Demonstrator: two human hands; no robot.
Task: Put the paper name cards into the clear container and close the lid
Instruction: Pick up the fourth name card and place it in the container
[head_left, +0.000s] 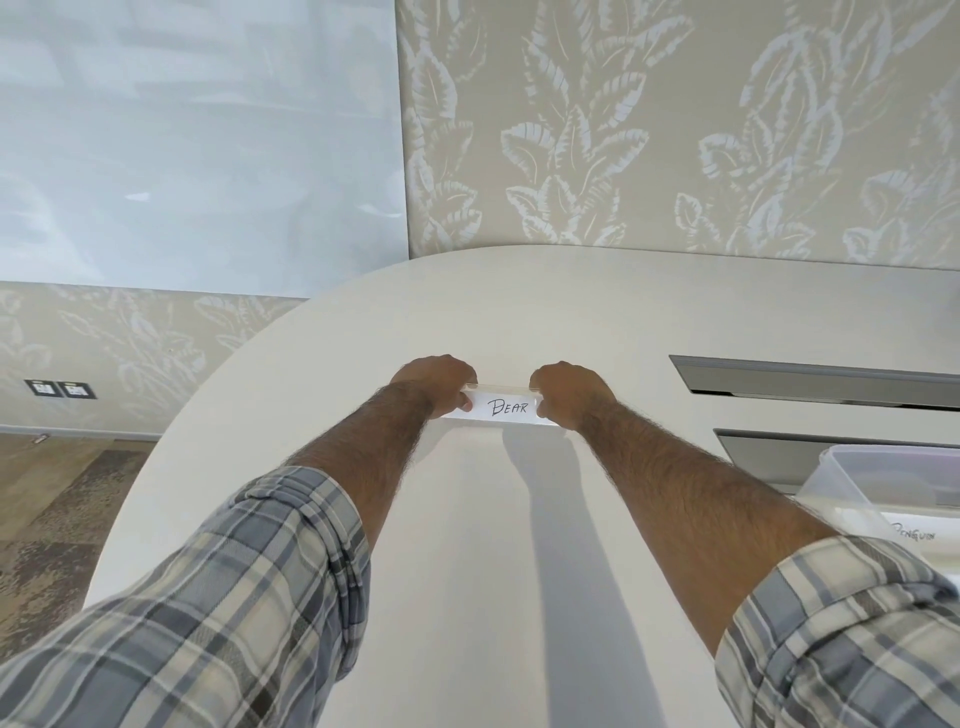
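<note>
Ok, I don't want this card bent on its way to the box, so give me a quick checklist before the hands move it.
1. Left hand grips one end of the BEAR card: ok.
2. Right hand grips the other end: ok.
3. Card looks flat, writing readable: ok.
4. Clear container within view at the right, lid off: ok.
5. Room left inside the container: cannot tell, mostly out of frame.
6. Table bare between card and container: ok.

leaf-patterned wall (675, 130), glossy panel (197, 145), white table (467, 322), patterned carpet (57, 499)
</note>
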